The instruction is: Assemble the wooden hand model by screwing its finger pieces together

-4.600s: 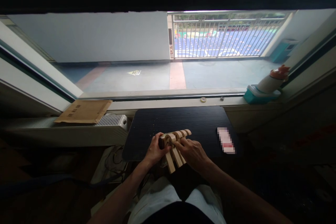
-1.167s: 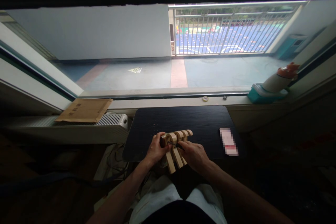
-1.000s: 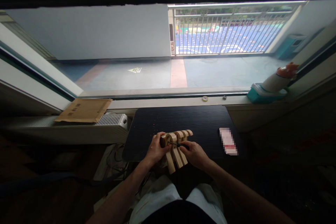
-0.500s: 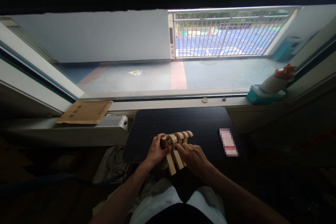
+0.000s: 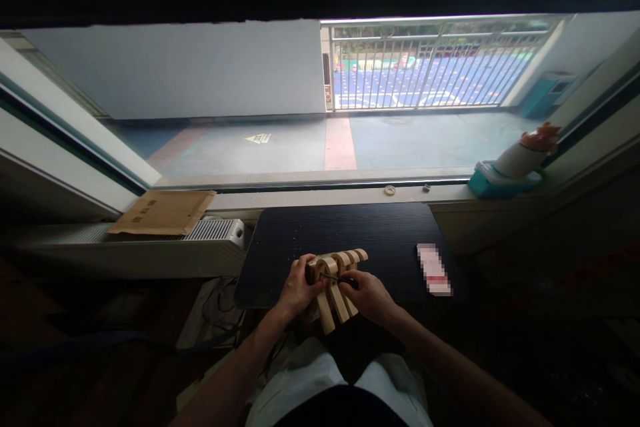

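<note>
A pale wooden piece with several curved, hook-like slats (image 5: 342, 258) is held over the near edge of the black table (image 5: 340, 223). My left hand (image 5: 299, 288) grips its left end, fingers wrapped round it. In my right hand (image 5: 371, 293) is a screwdriver (image 5: 345, 279) with a dark handle and a thin shaft. The shaft points left into the first curved slat, close to my left thumb. What the tip touches is too small to make out.
A blurred-out phone-like item (image 5: 434, 270) lies at the table's right. A brown envelope (image 5: 165, 211) rests on the radiator (image 5: 215, 231) at left. On the windowsill are a tape roll (image 5: 389, 191), a small metallic item (image 5: 427, 188) and a teal box (image 5: 493, 181) under a white figure.
My right hand has drawn back a little to the right along the screwdriver, so more of its dark handle and shaft shows. My left hand and the wooden piece stay in place.
</note>
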`<state>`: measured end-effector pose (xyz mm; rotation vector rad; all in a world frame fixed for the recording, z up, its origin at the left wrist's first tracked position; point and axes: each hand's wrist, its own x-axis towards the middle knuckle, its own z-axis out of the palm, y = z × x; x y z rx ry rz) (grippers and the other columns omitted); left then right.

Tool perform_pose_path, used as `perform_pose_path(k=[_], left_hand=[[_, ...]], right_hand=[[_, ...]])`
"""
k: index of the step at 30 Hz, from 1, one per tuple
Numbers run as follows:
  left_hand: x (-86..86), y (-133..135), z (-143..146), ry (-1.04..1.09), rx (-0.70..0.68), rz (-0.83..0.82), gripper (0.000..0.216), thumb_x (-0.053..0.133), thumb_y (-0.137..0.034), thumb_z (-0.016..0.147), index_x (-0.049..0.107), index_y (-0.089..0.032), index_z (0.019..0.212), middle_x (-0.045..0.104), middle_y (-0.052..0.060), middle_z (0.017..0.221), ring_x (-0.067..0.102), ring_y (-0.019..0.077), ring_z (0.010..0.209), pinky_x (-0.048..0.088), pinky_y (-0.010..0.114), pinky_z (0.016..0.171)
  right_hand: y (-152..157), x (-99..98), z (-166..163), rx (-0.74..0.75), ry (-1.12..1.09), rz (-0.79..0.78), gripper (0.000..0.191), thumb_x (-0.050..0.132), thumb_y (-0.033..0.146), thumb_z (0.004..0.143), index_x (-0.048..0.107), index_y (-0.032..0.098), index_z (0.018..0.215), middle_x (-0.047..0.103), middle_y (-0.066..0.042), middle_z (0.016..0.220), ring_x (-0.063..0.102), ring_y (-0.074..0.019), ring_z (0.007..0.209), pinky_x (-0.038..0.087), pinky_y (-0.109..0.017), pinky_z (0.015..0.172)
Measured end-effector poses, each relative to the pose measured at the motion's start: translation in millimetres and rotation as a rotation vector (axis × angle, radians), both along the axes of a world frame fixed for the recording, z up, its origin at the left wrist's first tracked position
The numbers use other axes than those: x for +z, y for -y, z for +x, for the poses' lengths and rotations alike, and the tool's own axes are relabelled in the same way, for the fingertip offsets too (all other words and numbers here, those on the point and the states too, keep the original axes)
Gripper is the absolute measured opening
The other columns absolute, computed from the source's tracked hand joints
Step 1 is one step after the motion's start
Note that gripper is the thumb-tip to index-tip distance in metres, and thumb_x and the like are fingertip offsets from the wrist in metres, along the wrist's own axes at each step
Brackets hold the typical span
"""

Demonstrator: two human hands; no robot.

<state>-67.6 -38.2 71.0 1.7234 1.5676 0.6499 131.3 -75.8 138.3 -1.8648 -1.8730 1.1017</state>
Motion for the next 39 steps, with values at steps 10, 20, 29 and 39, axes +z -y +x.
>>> perform_pose_path(k=[10,20,29,39], left_hand=[[2.1,-1.1,3.0,0.013,0.028,-0.008,0.054,0.069,-0.035,0.067,0.048,-0.023,0.116,0.05,0.006,0.111,0.054,0.0232,0.104,0.046,0.04,0.093],[-0.1,-0.2,1.6,0.022,0.023,-0.01,0.054,0.07,-0.037,0.068,0.048,-0.024,0.116,0.05,0.006,0.112,0.055,0.0226,0.102,0.047,0.039,0.091],[-0.8,-4.3,-2.3,0.052,0.046,-0.006,0.055,0.072,-0.037,0.064,0.052,-0.024,0.114,0.053,0.006,0.112,0.055,0.0232,0.105,0.045,0.039,0.092],[-13.7,-16.8,-25.9,0.21,0.082,-0.172,0.059,0.073,-0.038,0.063,0.049,-0.022,0.114,0.06,0.005,0.105,0.057,0.0231,0.104,0.047,0.037,0.089]], right_hand=[[9.7,8.4,-2.1,0.433,0.473,0.455,0.026,0.044,0.006,0.088,0.059,0.017,0.105,0.066,-0.006,0.088,0.062,-0.0164,0.074,0.044,-0.025,0.061],[8.3,3.5,-0.2,0.104,0.13,0.136,0.026,0.046,0.032,0.091,0.066,0.023,0.106,0.072,-0.004,0.097,0.066,-0.0182,0.09,0.045,-0.026,0.076],[3.3,5.4,-1.5,0.077,0.092,0.085,0.029,0.046,0.029,0.09,0.065,0.021,0.11,0.072,-0.006,0.1,0.065,-0.0193,0.094,0.045,-0.027,0.079],[6.5,12.1,-10.8,0.133,0.124,0.276,0.026,0.042,0.028,0.094,0.062,0.023,0.111,0.07,-0.005,0.104,0.066,-0.0154,0.09,0.044,-0.023,0.076]])
